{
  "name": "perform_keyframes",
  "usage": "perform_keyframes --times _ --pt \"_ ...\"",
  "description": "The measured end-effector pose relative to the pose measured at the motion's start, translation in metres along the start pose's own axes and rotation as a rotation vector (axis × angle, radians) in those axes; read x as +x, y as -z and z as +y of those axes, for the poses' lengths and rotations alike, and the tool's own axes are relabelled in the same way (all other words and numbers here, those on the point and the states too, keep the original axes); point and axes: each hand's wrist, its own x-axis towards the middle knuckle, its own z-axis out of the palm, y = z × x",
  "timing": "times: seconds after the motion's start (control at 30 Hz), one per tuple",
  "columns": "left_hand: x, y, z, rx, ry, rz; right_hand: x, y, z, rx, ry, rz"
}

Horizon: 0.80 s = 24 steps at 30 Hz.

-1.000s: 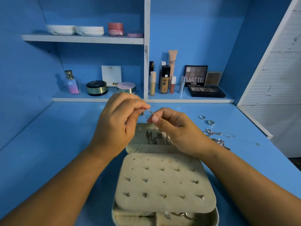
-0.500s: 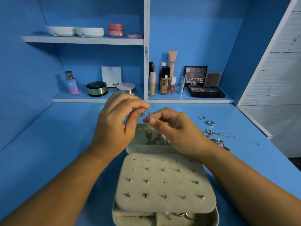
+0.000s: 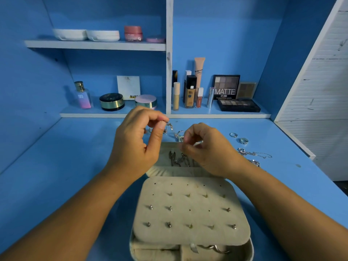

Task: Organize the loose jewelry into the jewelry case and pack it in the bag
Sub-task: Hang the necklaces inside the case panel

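– Above the far half of the open jewelry case (image 3: 251, 246), both hands are raised with a fine silver chain (image 3: 174, 133) strung between them. Grip state?

– Left hand (image 3: 137, 142): thumb and forefinger pinch one end of the chain. Right hand (image 3: 209, 149): fingertips pinch the other end, just over the lid's edge. Neither hand is slack. The chain is blurred, so I cannot tell whether it has a clasp or which end it sits on.

– Handling estimate?

– Very light, limp, no stiffness at all; it sags between the two pinches. Likely slippery and quick to knot or snag. It is thin enough that a hard tug could break a link, so pull gently.

– Best hold?

– At the two ends, as now, keeping it lightly taut. A one-ended hold would let it swing into the hooks (image 3: 178, 159) in the lid, where other pieces already hang.

– Remaining stock?

– Rings (image 3: 244, 140) and tangled necklaces (image 3: 253, 153) lie loose on the table (image 3: 75, 157), to the right of the case. Studs sit in the earring panel (image 3: 199, 210). No bag is in view, so packing looks some way off.
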Motion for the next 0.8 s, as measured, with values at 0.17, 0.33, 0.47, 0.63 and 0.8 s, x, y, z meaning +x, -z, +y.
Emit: perform_keyframes --times 0.17,0.33,0.47,0.63,0.8 --pt "0.002 0.002 -0.002 -0.015 -0.007 -0.017 0.001 0.004 0.001 0.041 -0.003 -0.046" --pt "0.003 0.003 0.003 -0.035 -0.072 -0.075 -0.002 -0.005 -0.008 0.23 0.07 -0.111" --pt "0.003 0.003 0.002 -0.005 -0.032 -0.006 -0.001 -0.002 -0.007 0.273 0.011 -0.097" --pt "0.002 0.002 0.0 0.008 0.04 0.06 -0.001 0.001 -0.005 -0.032 0.038 -0.005" --pt "0.003 0.002 -0.002 -0.041 0.105 0.086 0.001 0.003 0.004 -0.172 0.028 0.079"
